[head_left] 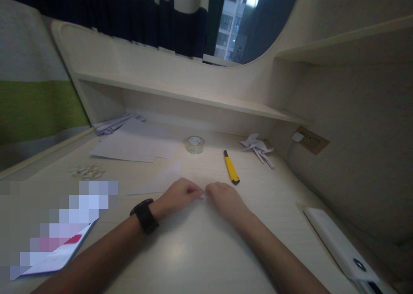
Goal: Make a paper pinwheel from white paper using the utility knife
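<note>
My left hand (pixel 182 196), with a black watch (pixel 145 215) on its wrist, is closed in a pinch. My right hand (pixel 226 199) is closed too, its fingertips almost meeting those of the left. Between them shows a tip of white paper (pixel 203 195); the fingers hide most of it. A thin white paper sheet (pixel 161 178) with a slanted edge lies just behind my left hand. The yellow utility knife (pixel 231 168) rests beyond my right hand, and a roll of clear tape (pixel 195 145) lies farther back.
White sheets (pixel 132 141) and rolled paper sticks (pixel 118 122) lie at the back left, near a pile of small pale pieces (pixel 87 171). Paper pinwheels (pixel 257 147) lie at the back right. A white case (pixel 335 240) stands by the right wall, below a socket (pixel 311 140).
</note>
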Motion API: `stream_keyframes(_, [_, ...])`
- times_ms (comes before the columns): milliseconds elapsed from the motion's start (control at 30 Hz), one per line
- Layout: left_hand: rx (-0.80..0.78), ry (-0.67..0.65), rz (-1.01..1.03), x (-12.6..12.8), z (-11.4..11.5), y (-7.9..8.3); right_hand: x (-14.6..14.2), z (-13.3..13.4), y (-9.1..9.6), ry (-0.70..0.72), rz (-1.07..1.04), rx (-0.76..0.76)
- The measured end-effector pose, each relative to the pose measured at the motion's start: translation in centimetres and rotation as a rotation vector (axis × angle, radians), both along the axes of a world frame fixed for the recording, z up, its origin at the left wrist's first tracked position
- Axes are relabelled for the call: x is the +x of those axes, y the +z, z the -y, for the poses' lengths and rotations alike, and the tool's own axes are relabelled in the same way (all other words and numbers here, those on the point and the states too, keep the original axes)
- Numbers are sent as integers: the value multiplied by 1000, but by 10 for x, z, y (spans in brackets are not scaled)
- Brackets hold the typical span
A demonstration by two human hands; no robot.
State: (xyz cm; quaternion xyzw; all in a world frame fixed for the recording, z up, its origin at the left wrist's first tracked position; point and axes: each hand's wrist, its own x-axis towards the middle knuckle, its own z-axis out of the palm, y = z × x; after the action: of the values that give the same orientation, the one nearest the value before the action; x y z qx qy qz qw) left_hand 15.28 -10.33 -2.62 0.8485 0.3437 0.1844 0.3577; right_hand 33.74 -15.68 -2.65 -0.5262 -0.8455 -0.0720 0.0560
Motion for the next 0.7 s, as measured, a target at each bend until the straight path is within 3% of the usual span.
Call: stream_keyframes(700, [66,-6,32,-4,-3,-1,6,1,-5,30,-336,-47])
